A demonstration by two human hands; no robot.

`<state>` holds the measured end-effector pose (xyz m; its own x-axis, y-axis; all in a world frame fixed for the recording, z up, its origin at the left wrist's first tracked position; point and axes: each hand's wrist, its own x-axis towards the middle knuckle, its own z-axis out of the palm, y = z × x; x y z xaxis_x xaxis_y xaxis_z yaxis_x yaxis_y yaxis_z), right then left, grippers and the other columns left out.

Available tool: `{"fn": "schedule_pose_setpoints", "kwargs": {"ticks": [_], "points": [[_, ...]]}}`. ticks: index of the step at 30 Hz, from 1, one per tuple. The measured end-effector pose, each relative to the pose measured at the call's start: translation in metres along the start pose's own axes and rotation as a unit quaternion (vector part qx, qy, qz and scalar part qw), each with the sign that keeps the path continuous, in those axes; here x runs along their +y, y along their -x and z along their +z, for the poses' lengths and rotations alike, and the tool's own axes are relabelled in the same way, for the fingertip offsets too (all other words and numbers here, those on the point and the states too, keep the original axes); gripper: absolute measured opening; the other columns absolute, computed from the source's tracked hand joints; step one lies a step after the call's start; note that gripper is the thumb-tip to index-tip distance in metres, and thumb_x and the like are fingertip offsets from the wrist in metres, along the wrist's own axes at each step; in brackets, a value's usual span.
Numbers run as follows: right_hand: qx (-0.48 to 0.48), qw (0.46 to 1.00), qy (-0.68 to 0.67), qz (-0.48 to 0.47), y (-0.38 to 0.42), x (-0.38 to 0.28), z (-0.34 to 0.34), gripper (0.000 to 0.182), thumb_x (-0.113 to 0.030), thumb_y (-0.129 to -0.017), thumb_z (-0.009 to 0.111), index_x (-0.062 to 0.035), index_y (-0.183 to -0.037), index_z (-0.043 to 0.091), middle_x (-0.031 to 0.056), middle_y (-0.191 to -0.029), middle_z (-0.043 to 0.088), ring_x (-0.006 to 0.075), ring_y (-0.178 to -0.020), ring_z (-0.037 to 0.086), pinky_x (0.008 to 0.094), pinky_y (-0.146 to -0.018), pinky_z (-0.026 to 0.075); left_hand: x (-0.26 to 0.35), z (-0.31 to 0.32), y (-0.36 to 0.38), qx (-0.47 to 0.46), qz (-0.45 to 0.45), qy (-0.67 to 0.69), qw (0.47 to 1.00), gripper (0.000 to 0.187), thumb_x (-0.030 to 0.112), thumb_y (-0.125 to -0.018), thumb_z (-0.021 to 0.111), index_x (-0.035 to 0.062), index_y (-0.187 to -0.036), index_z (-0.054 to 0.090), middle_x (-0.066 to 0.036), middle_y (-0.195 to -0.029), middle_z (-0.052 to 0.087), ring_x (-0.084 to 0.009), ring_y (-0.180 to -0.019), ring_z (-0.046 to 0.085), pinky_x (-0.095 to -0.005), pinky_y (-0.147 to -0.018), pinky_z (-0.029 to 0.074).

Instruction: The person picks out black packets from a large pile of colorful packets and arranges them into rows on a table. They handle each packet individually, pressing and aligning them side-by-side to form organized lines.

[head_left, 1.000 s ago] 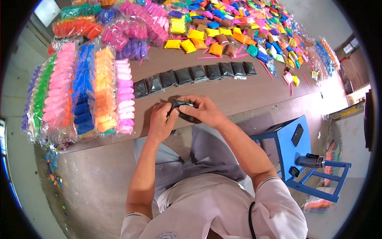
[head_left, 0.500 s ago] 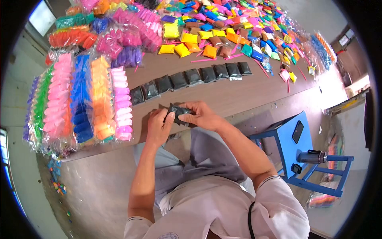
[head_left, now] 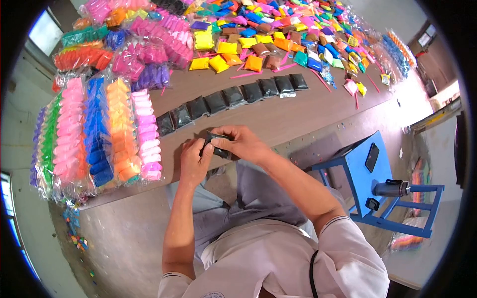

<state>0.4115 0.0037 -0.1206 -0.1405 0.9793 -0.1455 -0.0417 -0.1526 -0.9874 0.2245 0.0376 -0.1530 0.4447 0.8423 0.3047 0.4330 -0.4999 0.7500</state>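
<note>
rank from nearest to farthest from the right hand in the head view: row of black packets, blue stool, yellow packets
1. row of black packets, just up the table from the right hand.
2. yellow packets, further up the table.
3. blue stool, off to the right on the floor.

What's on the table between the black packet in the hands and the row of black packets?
Nothing: in the head view, bare brown table separates the held black packet from the row of black packets.

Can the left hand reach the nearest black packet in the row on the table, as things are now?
Probably yes. The left hand lies just below the row's left end, and bare table separates it from that black packet. But both hands now hold another black packet.
</note>
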Motion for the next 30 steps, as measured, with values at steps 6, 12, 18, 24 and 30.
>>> {"fn": "schedule_pose_setpoints", "kwargs": {"ticks": [6,12,18,24,30], "points": [[0.046,0.998,-0.042,0.013,-0.008,0.020,0.006,0.017,-0.016,-0.094,0.070,-0.0039,-0.106,0.072,-0.0049,-0.080,0.063,0.0023,-0.071,0.053,0.0214,-0.057,0.042,0.001,-0.001,-0.002,-0.012,0.011,-0.038,0.999,0.034,0.033,-0.096,0.058,0.0012,-0.084,0.055,-0.018,-0.081,0.057,-0.0376,-0.081,0.053,-0.0458,-0.077,0.040],[0.057,0.998,-0.008,-0.010,0.000,0.008,0.001,0.022,-0.017,-0.094,0.070,-0.0039,-0.112,0.070,-0.0051,-0.084,0.064,0.0025,-0.070,0.052,0.0211,-0.058,0.043,0.003,-0.002,-0.001,-0.006,0.002,-0.017,1.000,0.032,0.031,-0.095,0.059,0.0011,-0.085,0.056,-0.018,-0.082,0.058,-0.0375,-0.082,0.053,-0.0455,-0.078,0.041],[-0.035,0.999,0.010,0.003,-0.002,0.021,-0.013,0.025,-0.012,-0.093,0.068,-0.0019,-0.116,0.067,-0.0039,-0.085,0.063,0.0031,-0.067,0.052,0.0209,-0.057,0.044,0.003,-0.003,0.000,-0.028,-0.029,0.025,0.999,0.031,0.028,-0.095,0.059,0.0000,-0.083,0.055,-0.018,-0.082,0.058,-0.0375,-0.082,0.053,-0.0458,-0.077,0.041],[0.028,0.994,-0.103,-0.020,0.010,0.011,-0.009,0.020,-0.009,-0.089,0.071,-0.0004,-0.107,0.071,-0.0022,-0.078,0.064,0.0058,-0.070,0.056,0.0237,-0.061,0.047,0.005,-0.005,-0.002,-0.043,-0.091,0.085,0.991,0.035,0.031,-0.096,0.058,0.0000,-0.079,0.052,-0.017,-0.079,0.056,-0.0364,-0.078,0.051,-0.0463,-0.076,0.040],[0.032,0.998,-0.002,-0.060,0.019,0.008,-0.020,0.026,-0.013,-0.089,0.072,-0.0004,-0.112,0.070,-0.0012,-0.091,0.069,0.0039,-0.077,0.058,0.0230,-0.066,0.048,0.004,0.000,0.002,-0.025,-0.011,-0.010,1.000,0.025,0.026,-0.091,0.065,0.0022,-0.083,0.060,-0.014,-0.084,0.061,-0.0341,-0.084,0.055,-0.0449,-0.077,0.042]]}}
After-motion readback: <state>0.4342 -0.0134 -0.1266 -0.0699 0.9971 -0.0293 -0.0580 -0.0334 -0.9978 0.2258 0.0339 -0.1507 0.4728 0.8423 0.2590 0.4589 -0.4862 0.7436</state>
